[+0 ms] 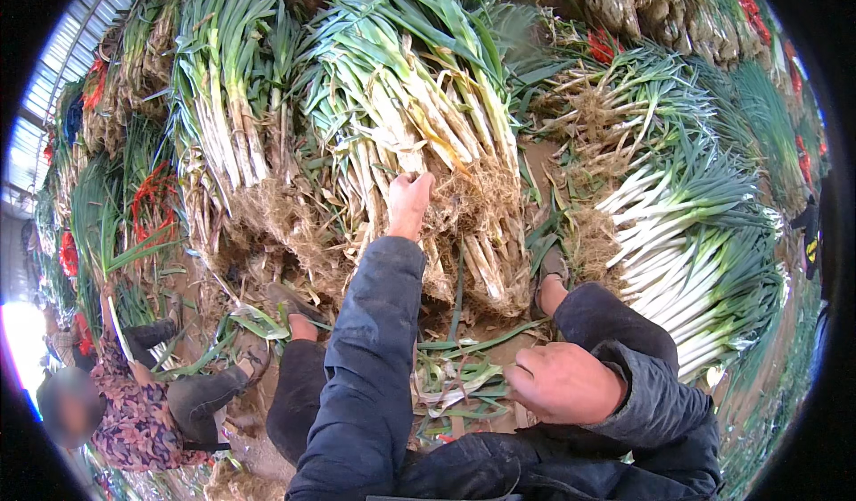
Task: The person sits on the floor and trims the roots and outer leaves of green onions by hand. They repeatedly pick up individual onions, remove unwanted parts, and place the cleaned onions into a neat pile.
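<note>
My left hand (409,203) reaches to a large pile of long green onions (394,93), its fingertips pinched at the lower end of a pale stalk. Brown, shaggy roots (481,197) hang just to the right of these fingers. Over my lap, my right hand (568,384) is curled into a fist with its back upward; the palm is hidden and nothing shows in it. Peeled white green onions (669,287) lie in a row to the right, leaves pointing outward. Stripped leaves and peelings (468,384) litter the ground between my legs.
Another unpeeled bundle (227,100) stands at the left, with more piles behind and red netting (152,200) among them. A co-worker in a patterned top (137,411) sits at the lower left, holding a green onion (119,320). My shoes flank the central pile.
</note>
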The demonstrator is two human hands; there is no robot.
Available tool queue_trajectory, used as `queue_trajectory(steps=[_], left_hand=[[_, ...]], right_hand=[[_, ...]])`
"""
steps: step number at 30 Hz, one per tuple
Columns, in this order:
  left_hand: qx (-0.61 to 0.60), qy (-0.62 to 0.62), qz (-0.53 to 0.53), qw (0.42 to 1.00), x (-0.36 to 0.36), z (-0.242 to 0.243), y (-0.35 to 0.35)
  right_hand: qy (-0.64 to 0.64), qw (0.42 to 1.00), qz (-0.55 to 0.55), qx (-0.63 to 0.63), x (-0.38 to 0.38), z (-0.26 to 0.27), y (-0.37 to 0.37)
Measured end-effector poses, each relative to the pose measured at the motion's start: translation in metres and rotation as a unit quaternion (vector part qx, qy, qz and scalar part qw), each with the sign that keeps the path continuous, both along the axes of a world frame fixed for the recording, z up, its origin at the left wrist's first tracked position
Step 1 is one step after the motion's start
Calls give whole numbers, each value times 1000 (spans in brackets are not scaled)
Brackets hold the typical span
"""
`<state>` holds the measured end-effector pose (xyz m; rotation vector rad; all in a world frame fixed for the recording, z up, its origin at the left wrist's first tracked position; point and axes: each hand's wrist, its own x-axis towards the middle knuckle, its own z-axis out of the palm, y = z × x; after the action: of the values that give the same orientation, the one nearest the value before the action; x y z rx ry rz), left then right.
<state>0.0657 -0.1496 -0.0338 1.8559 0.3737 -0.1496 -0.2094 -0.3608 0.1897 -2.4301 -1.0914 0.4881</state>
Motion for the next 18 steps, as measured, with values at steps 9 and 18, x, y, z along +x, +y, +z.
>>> queue_trajectory(steps=[9, 18], left_hand=[[-205, 53, -69, 975, -118, 75, 27], [-377, 103, -181, 902, -272, 125, 43]], right_hand=[[-77, 995, -46, 43, -3, -1, 7], [191, 887, -292, 302, 18, -20, 29]])
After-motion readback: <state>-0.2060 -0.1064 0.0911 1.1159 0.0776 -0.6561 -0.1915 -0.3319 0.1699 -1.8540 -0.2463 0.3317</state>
